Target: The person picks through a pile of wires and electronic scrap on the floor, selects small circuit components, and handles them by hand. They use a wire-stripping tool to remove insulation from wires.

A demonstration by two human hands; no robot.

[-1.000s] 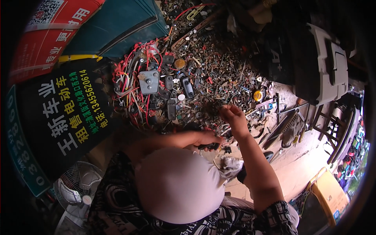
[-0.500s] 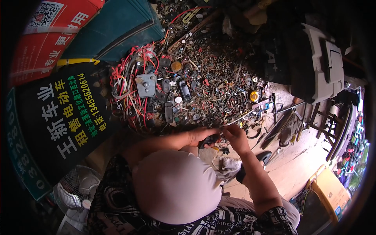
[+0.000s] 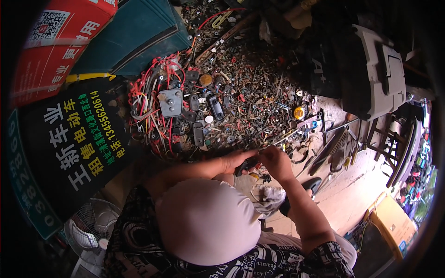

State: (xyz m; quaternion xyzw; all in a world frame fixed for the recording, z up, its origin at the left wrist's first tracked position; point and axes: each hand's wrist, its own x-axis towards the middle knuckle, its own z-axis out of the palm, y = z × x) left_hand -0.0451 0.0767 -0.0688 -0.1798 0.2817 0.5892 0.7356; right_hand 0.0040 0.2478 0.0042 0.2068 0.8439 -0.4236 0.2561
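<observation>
My left hand (image 3: pixel 233 161) reaches in from the left, fingers stretched toward the right and pressed together at their tips. Close beside it, my right hand (image 3: pixel 275 163) is curled, thumb and fingers pinched at the left hand's fingertips. Whatever small piece sits between them is too small and dark to name. Just under the left hand is a dark object (image 3: pixel 250 165), partly hidden by the fingers; I cannot tell whether it is held. Beyond both hands spreads a heap of loose screws and small parts (image 3: pixel 259 106).
Left of the heap lie a grey metal plate (image 3: pixel 171 103) and tangled red and white wires (image 3: pixel 150 92). An amber round piece (image 3: pixel 299 112) is at its right edge. Pliers-like tools (image 3: pixel 331 146) lie on the floor at right. A fan (image 3: pixel 95 227) stands lower left, a grey-black case (image 3: pixel 378 74) upper right.
The whole view has shifted slightly left. Both hands stay together at the same spot; the right hand's fingers have curled a little closer to the left hand's fingertips.
</observation>
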